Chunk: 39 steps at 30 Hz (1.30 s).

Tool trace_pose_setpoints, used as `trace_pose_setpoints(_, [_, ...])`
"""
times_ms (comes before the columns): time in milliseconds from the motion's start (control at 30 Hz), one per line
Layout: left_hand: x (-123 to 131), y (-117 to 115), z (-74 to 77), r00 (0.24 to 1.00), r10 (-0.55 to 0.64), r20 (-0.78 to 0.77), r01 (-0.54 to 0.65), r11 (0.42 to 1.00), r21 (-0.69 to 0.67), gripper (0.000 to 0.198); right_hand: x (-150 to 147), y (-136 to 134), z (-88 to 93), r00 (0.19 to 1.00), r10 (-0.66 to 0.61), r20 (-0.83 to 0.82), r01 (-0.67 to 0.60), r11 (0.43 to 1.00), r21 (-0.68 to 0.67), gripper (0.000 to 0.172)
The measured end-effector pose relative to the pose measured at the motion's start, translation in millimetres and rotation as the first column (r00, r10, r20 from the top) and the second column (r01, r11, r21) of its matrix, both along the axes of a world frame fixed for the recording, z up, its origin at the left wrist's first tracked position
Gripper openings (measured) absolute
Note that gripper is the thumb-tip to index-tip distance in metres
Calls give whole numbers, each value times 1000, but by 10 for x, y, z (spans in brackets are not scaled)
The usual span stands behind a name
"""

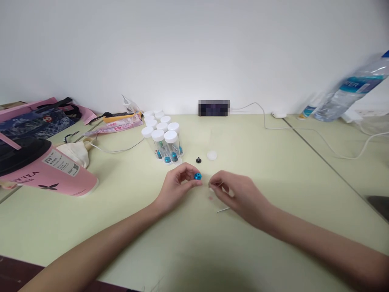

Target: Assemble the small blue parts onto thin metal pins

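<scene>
Forearms [115, 235] nearest, stretched over pale green table [136, 251]. Blue piece [197, 176] pinched between thumb and fingers of left hand [180, 184]; right hand [234, 192] just beside, fingertips drawn together. Probably partway along: capped tubes [172, 146] already grouped beyond left hand, front ones with similar blue bits [174, 156] inside; held piece not yet in any tube, black piece [198, 160] and white cap [212, 155] loose on the table. Too small to make out: anything between right fingertips. Thin rod [223, 210] partly hidden by right hand, held or lying, impossible to tell. Contents of rear tubes hidden; pink cup [67, 174] and bottle [349, 95] cut off at the edges.
</scene>
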State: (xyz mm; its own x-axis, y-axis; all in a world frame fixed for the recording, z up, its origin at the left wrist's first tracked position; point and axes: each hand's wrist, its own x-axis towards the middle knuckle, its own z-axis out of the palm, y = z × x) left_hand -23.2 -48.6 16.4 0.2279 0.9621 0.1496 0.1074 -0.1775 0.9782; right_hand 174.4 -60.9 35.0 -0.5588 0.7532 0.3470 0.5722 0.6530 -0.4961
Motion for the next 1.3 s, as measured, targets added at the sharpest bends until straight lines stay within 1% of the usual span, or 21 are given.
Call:
trace_pose_setpoints(33, [20, -20, -12, 1000, -15, 0, 15, 1000, -7, 16, 16, 32, 45, 996, -25, -85, 16, 994, -112, 10])
trace_pose_setpoints(100, [56, -66, -30, 998, -56, -1, 56, 998, -15, 16, 26, 72, 103, 976, -62, -208, 10, 971, -240, 11])
trace_pose_setpoints(200, [86, -121, -44, 994, -103, -22, 103, 995, -8, 15, 8, 83, 117, 955, -79, -286, -14, 951, -308, 16])
trace_pose_setpoints(400, [83, -135, -49, 989, -110, -102, 112, 994, 6, 15, -6, 64, 85, 968, -54, -244, -19, 958, -287, 16])
trace_pose_setpoints(700, [91, -144, -51, 985, -119, -121, 117, 993, -24, 16, 33, 78, 64, 985, 16, -174, -53, 976, -213, 18])
trace_pose_setpoints(833, [97, -144, -78, 987, -121, -111, 120, 993, -15, 15, 39, 54, 58, 986, 62, -158, -86, 985, -148, 17])
trace_pose_setpoints(900, [96, -142, -89, 987, -125, -104, 125, 992, -8, 15, 41, 48, 56, 985, 77, -154, -99, 985, -140, 17])
trace_pose_setpoints(1133, [93, -133, -64, 986, -148, -78, 145, 988, -45, 15, 43, 65, 52, 981, 54, -186, -93, 974, -209, 17])
trace_pose_setpoints(1300, [99, -124, -39, 986, -166, -5, 166, 985, -55, 14, 41, 73, 24, 979, -7, -205, -57, 951, -303, 20])
